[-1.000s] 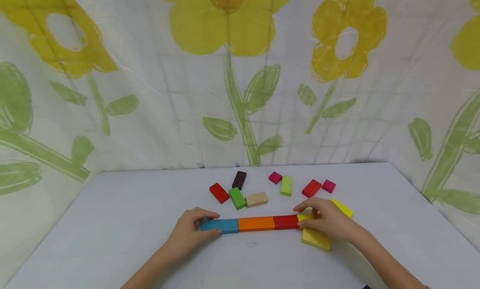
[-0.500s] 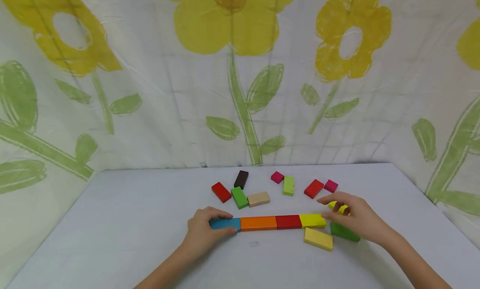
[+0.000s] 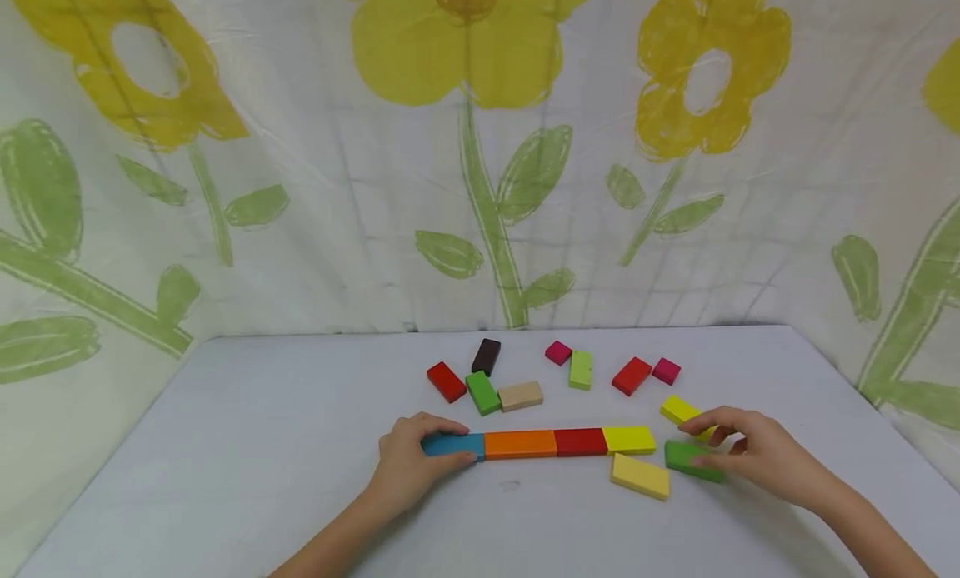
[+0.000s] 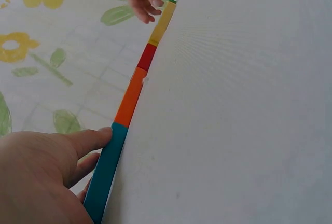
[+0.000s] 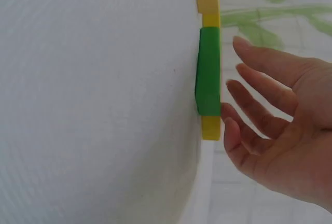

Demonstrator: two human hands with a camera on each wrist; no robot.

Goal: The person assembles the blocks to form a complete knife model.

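Note:
A straight row of blocks lies across the table: a blue block [image 3: 454, 446], an orange block [image 3: 521, 445], a dark red block [image 3: 581, 441] and a yellow block [image 3: 630, 440]. My left hand [image 3: 416, 457] holds the blue block at the row's left end, thumb on the near side and fingers on the far side. To the right, my right hand [image 3: 765, 457] hovers with spread fingers over a green block [image 5: 209, 71], holding nothing. A second yellow block [image 3: 681, 411] lies behind the green one, partly covered by the fingers. A pale yellow block [image 3: 640, 476] sits before the row's right end.
Behind the row lie several loose blocks, among them a red block [image 3: 446, 382], a dark brown block [image 3: 486, 356], a smaller green block [image 3: 483, 393], a plain wood block [image 3: 521, 396] and a lime block [image 3: 581, 370]. A flower-printed curtain [image 3: 337, 228] hangs past the white table's [image 3: 262, 436] back edge.
My right hand has let go of the yellow block at the row's right end and moved right, over the green block. My left hand stays on the blue block. The view has shifted slightly.

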